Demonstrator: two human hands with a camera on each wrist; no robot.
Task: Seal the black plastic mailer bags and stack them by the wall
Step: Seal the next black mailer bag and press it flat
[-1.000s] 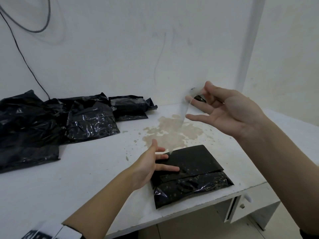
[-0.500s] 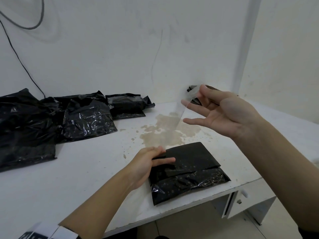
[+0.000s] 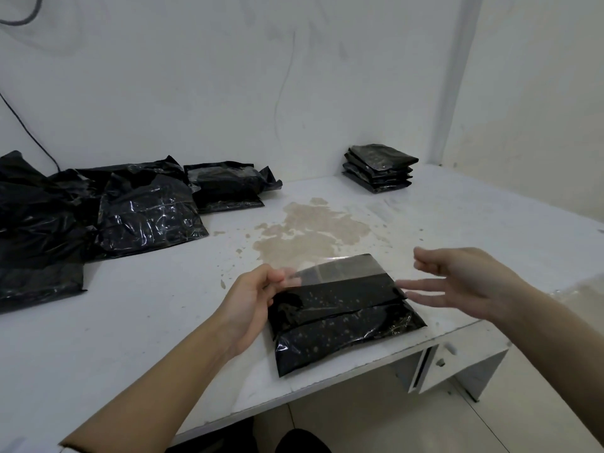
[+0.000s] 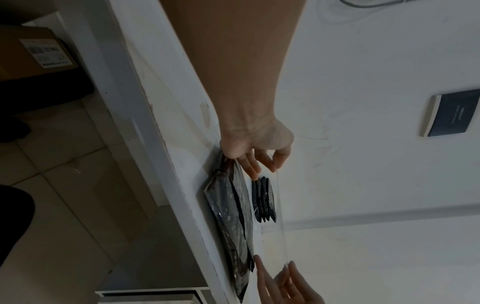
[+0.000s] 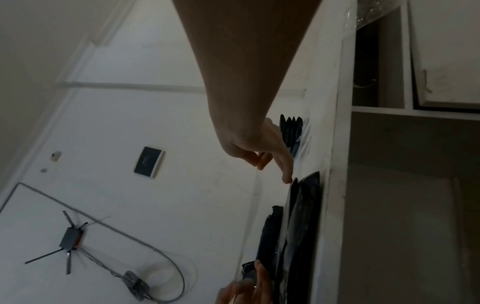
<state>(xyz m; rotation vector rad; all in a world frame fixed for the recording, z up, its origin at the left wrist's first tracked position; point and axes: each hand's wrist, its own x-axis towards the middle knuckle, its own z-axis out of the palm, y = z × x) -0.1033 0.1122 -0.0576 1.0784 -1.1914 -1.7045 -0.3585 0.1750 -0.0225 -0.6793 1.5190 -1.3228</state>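
Note:
A folded black mailer bag [image 3: 343, 325] [image 4: 233, 216] [image 5: 303, 216] lies flat near the table's front edge. A clear strip [image 3: 330, 269] stretches low over its folded flap. My left hand [image 3: 282, 277] [image 4: 262, 168] pinches the strip's left end at the bag's left edge. My right hand [image 3: 420, 263] [image 5: 259, 163] hovers just right of the bag. It seems to pinch the strip's other end between thumb and forefinger, the other fingers straight. A stack of sealed black bags [image 3: 379, 168] [image 4: 265, 199] [image 5: 291, 131] stands by the back wall.
Several loose, crumpled black bags [image 3: 147, 217] lie along the wall at the left of the white table [image 3: 163, 322]. A brown stain [image 3: 310, 230] marks the table's middle. A white drawer unit [image 3: 451, 358] sits under its right front corner.
My right hand dropped from high above the table to beside the bag, bringing the strip down over the flap. My left hand moved from pressing the bag to pinching the strip's left end.

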